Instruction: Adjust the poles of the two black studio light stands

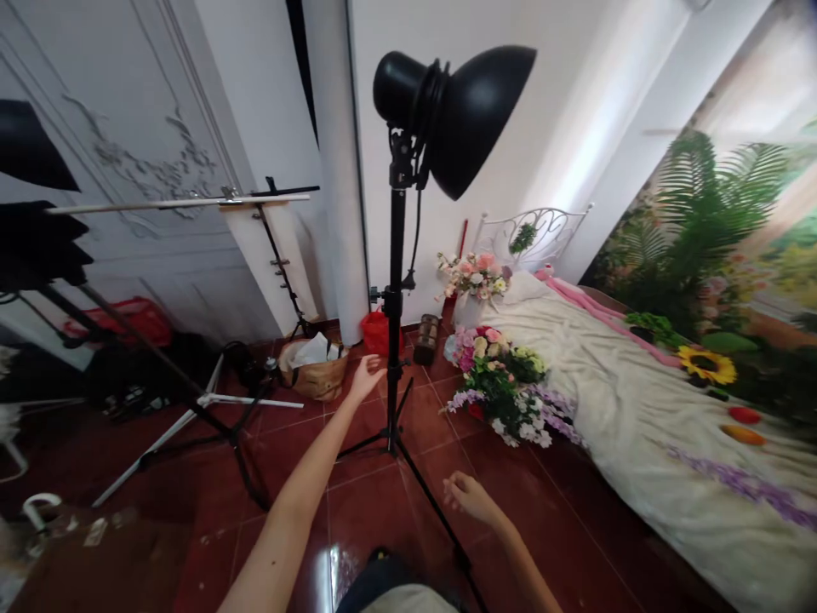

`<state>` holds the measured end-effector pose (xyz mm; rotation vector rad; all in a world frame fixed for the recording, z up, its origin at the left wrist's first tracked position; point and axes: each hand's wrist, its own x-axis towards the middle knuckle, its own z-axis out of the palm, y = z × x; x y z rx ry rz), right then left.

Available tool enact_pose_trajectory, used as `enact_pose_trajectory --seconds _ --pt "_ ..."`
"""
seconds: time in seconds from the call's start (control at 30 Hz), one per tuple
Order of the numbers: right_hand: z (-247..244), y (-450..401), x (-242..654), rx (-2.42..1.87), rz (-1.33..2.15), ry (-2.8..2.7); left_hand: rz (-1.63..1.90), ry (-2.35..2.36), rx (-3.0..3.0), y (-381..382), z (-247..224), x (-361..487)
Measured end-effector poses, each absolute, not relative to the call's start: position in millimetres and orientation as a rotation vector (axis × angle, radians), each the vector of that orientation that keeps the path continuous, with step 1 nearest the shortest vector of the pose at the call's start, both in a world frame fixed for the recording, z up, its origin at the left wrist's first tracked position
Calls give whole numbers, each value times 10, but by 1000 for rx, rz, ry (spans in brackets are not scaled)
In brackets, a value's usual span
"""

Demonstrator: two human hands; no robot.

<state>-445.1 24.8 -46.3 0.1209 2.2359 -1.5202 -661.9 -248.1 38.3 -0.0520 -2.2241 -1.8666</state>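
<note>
In front of me stands a black studio lamp (482, 106) with a bowl-shaped reflector, tilted down to the right. Its black light stand (397, 243) rests on spread tripod legs. My left hand (367, 379) is stretched out just left of the stand's lower pole, near a clamp knob; its fingers are apart, and I see nothing held. Whether the fingertips touch the pole is hard to tell. Lower down, to the right of the stand, my right hand (469, 496) hovers over the floor near a tripod leg, fingers loosely bent and holding nothing.
Artificial flowers (504, 375) crowd the floor beside a bed (606, 375) on the right. Behind the stand are a red bag (381, 330), a brown lantern-like object (426, 339) and a woven basket (316, 379). More stands and a white-legged tripod (255, 400) fill the left.
</note>
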Motion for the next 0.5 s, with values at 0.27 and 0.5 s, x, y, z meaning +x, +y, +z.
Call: enact_pose_trajectory --seconds 0.27,0.5 --pt "-160 -3 -5743 -324 -1364 2462 -1955 -2028 -174 -1965 709 -6882" --pt "416 -339 -6908 -646 -963 2836 -1950 -1955 65 -1763 574 -7030"
